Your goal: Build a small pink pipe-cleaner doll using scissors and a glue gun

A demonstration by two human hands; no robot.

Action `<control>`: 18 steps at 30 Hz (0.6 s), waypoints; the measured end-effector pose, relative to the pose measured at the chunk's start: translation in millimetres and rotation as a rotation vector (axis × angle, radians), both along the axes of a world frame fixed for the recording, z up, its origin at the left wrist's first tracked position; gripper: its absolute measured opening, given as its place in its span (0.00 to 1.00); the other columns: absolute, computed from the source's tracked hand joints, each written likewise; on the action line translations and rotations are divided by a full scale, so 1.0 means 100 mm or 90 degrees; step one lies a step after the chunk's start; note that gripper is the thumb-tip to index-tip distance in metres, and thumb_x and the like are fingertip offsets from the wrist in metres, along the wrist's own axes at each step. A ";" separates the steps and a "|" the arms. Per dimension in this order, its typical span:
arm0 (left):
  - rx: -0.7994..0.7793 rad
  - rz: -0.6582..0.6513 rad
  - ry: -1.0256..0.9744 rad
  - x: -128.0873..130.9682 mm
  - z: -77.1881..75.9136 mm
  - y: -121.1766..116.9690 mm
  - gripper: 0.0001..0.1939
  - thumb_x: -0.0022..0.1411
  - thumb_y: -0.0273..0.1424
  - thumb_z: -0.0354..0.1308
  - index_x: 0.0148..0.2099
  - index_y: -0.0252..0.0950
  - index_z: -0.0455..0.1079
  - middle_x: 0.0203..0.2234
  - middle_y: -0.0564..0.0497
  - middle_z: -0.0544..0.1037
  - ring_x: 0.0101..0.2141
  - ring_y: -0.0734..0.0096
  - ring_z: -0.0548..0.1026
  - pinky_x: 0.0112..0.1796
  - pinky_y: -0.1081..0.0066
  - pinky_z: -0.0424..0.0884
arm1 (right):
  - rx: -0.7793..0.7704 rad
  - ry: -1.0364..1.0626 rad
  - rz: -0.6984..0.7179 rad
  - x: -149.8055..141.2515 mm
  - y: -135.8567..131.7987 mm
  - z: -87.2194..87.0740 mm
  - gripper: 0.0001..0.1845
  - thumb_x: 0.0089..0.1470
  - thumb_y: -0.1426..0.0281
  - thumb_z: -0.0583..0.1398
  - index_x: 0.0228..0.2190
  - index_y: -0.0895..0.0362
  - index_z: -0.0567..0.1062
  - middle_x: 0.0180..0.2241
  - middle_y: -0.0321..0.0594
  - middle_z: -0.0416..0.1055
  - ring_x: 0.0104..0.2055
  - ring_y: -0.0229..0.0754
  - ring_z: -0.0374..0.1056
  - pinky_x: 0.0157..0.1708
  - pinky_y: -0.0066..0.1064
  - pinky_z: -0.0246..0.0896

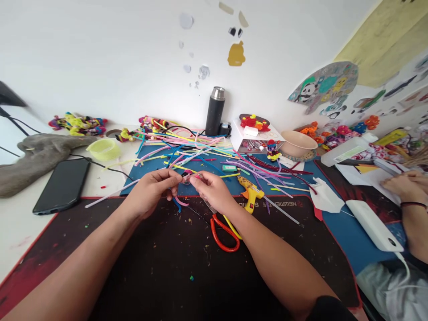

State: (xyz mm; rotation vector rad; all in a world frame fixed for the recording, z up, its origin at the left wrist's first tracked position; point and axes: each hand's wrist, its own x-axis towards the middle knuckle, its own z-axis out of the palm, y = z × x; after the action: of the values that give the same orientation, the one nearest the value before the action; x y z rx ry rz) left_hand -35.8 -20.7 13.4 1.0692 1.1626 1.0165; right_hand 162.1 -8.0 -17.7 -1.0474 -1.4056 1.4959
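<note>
- Head view: a small pink-and-dark piece (187,173) is up between the fingertips, over the middle of the desk (13,249), about midway between its left and right sides; too small to make out fully.
- A blue strand (177,205) and a pink strand (181,202) hang just below the left hand (155,189); cannot tell whether they join the piece.
- Handling (judgement): piece looks light, soft and fuzzy, probably bendable over a thin core; low slip, easily squashed. Best hold: a light fingertip pinch at its two ends, clear of any finished shape.
- Left hand: narrow pinch, thumb against index on the piece's left side, other fingers curled beneath.
- Right hand (214,191): narrow pinch on the piece's right side, back of the hand turned up.
- Pose: both forearms reach in from the desk's near edge and converge, wrists low above the dark mat (150,276).
- Around the hands: red-handled scissors (224,236) under the right wrist, toward the near edge; yellow glue gun (250,195) just beside the right hand; loose pipe cleaners (200,147) spread toward the desk's far edge.
</note>
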 end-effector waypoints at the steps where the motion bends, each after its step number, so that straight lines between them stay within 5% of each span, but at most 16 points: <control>1: 0.002 0.010 -0.005 -0.01 0.01 0.00 0.16 0.46 0.43 0.77 0.28 0.37 0.79 0.19 0.54 0.74 0.22 0.72 0.69 0.23 0.74 0.64 | 0.040 -0.040 0.004 0.00 0.00 -0.02 0.16 0.64 0.55 0.66 0.36 0.55 0.78 0.26 0.31 0.67 0.27 0.36 0.59 0.29 0.28 0.54; 5: 0.019 0.041 -0.023 -0.05 -0.01 0.03 0.16 0.48 0.44 0.76 0.29 0.37 0.78 0.19 0.54 0.73 0.22 0.72 0.69 0.23 0.74 0.63 | 0.154 -0.211 0.041 -0.02 -0.03 -0.02 0.14 0.67 0.57 0.64 0.42 0.54 0.82 0.37 0.37 0.78 0.38 0.41 0.69 0.39 0.31 0.59; 12: 0.074 0.069 -0.069 -0.10 0.00 0.04 0.14 0.51 0.42 0.75 0.31 0.37 0.79 0.20 0.54 0.73 0.22 0.73 0.67 0.24 0.73 0.64 | 0.360 -0.558 0.139 -0.11 -0.07 0.18 0.11 0.68 0.63 0.66 0.34 0.55 0.79 0.35 0.38 0.76 0.37 0.41 0.68 0.34 0.32 0.48; 18: 0.091 0.076 -0.057 -0.10 -0.02 0.07 0.16 0.49 0.44 0.75 0.29 0.37 0.77 0.19 0.54 0.73 0.21 0.73 0.67 0.24 0.73 0.63 | 0.390 -0.664 0.144 -0.17 -0.03 0.38 0.08 0.70 0.64 0.64 0.41 0.56 0.82 0.42 0.43 0.79 0.42 0.45 0.72 0.36 0.34 0.52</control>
State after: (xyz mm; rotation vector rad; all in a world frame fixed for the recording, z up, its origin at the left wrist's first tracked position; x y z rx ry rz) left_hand -46.0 -14.1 11.9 1.0644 1.1038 1.2443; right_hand 145.5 -11.2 20.6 -1.3282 -2.5431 0.4817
